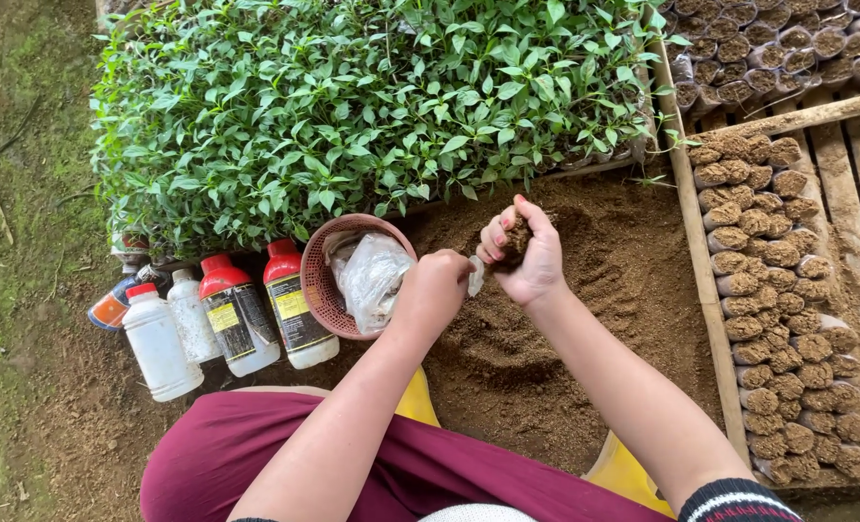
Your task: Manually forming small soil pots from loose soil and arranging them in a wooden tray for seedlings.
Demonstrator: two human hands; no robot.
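Where yellow-labelled bottles [256,314] stand — pink basket [319,290] beside.

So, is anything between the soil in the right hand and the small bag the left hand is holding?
Nothing visible. The right hand holds a clump of soil just beside the left hand, which pinches a small clear bag. Only open air lies between them, above the soil heap.

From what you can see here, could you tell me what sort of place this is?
Most likely an outdoor plant nursery: a dense bed of green seedlings, rows of small soil-filled bags in a wooden frame, and a heap of loose soil on the ground.
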